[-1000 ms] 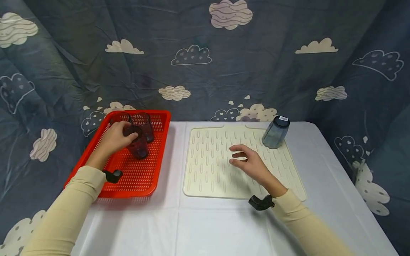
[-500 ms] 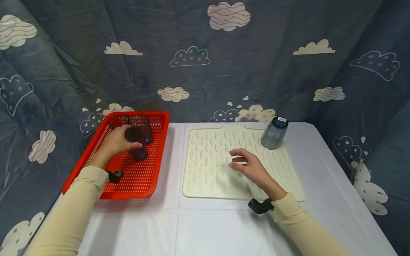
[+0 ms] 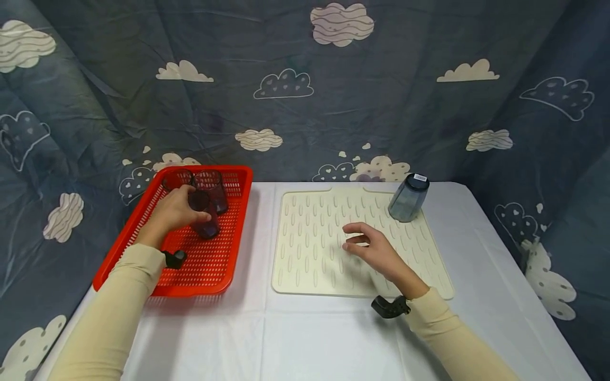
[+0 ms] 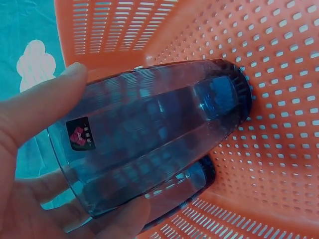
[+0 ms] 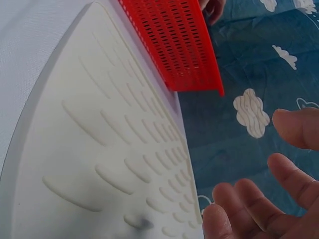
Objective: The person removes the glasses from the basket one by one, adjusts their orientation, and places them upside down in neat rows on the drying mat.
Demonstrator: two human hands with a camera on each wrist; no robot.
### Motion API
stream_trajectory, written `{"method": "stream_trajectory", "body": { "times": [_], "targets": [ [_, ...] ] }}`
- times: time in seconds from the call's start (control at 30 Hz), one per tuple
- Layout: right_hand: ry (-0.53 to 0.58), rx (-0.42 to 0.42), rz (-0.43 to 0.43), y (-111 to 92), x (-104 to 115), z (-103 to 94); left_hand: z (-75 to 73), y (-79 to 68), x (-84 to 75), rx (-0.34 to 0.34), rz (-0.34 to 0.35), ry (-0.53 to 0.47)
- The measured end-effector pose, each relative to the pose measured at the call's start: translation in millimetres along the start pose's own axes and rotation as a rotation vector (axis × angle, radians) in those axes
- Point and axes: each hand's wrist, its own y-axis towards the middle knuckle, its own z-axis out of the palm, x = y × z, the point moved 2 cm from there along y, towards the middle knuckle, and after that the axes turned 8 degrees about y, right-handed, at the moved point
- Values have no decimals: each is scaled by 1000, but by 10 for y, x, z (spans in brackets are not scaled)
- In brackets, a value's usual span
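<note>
A person's left hand [image 3: 173, 211] is gripping a dark tinted glass [image 3: 206, 222] inside a red basket [image 3: 244, 211] while the right hand [image 3: 374, 251] is hovering over a mat [image 3: 310, 254].

The left thumb and fingers are pinching the glass by its upper end, beside a small label [image 4: 80, 133], and its base is pointing toward the basket's perforated floor. Another glass [image 3: 217, 194] is standing just behind it, and a third glass [image 3: 177, 179] is sitting in the far left corner, partly hidden by the hand. The right hand's fingers are bending loosely, the thumb parting from them. An upside-down glass [image 3: 407, 201] is resting near the cream mat's far right corner, on a table with a white cloth [image 3: 310, 338].
</note>
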Motion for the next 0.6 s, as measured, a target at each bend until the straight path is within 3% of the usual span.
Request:
{"method": "stream_trajectory", "body": {
  "times": [0.6],
  "targets": [
    [-45, -24, 6, -21, 7, -108, 19, -138, -47, 43, 3, 62]
  ]
}}
